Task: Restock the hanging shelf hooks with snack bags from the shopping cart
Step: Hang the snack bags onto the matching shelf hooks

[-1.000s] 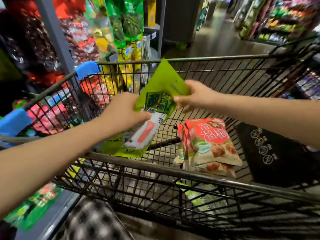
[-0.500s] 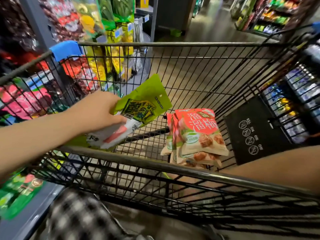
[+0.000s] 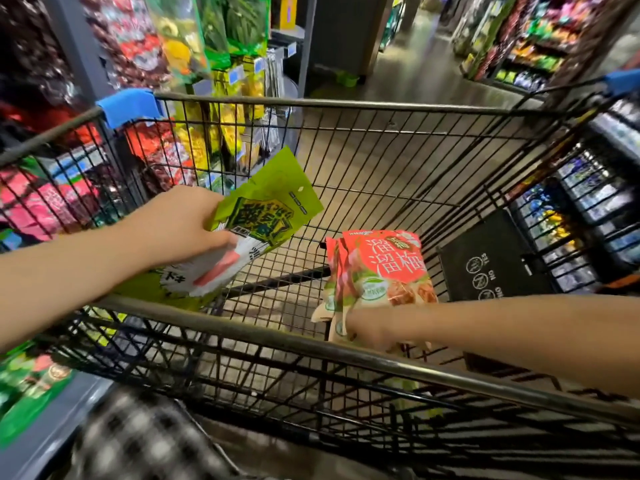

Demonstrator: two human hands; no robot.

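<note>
Above cart (image 3: 263,336) near rim, gripping green bag (image 3: 266,216) in left hand (image 3: 176,226). Clutching lower edge of red bags (image 3: 388,268) in right hand (image 3: 375,332).

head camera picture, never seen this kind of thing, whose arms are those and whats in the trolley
There is no machine here. A person wears a wide-angle camera on the head, looking forward and down, so the two bare arms are the wearer's own. This is the only view. In front is a black wire shopping cart in a shop aisle. The left hand grips a green snack bag above the cart. The right hand reaches down to a bunch of red snack bags upright in the cart; it is blurred, so whether it grips them cannot be told. Beyond the cart on the left are hanging snack bags on the shelf, where the cart's bags should go.
</note>
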